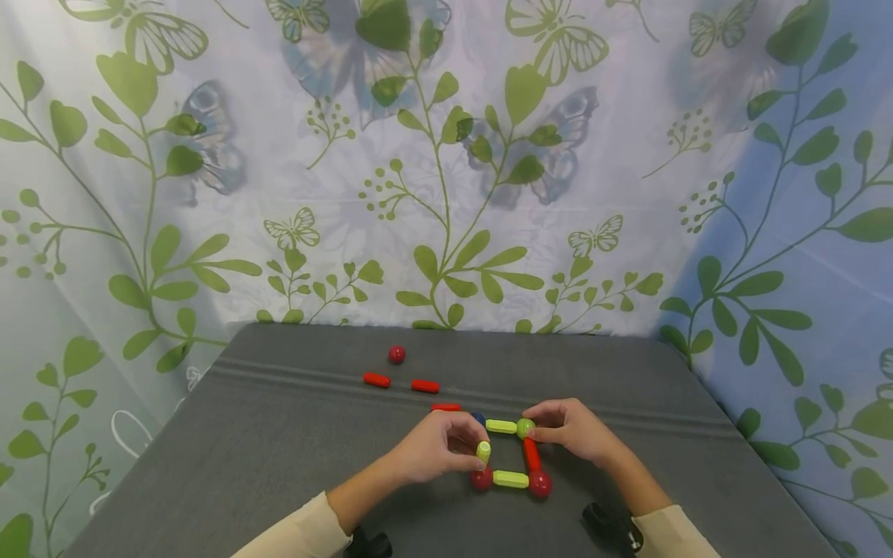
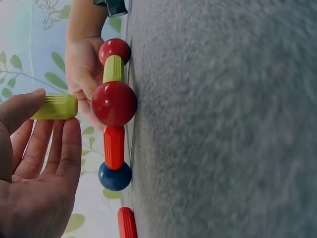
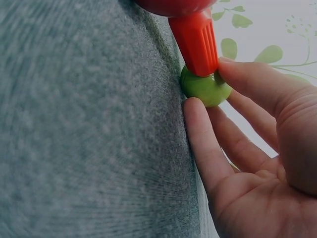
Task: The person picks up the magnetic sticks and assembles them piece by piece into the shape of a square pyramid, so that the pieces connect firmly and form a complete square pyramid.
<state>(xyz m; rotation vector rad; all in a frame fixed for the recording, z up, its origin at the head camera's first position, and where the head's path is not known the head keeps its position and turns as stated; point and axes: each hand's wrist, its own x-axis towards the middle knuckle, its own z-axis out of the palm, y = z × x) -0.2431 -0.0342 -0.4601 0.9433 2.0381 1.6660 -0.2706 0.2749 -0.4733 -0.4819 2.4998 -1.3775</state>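
Grey cloth (image 1: pixel 279 449) underneath, left fingers (image 2: pixel 71 146) pinch a ribbed lime rod (image 2: pixel 55 107), right fingers (image 3: pixel 207 146) a green ball (image 3: pixel 208 93).

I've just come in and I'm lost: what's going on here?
A person's left hand pinches a yellow-green rod in the air above a red ball, the two not touching. That ball is one corner of a four-sided frame of balls and rods on the grey table. The right hand holds the frame's green ball. Three red rods and another red ball lie loose.
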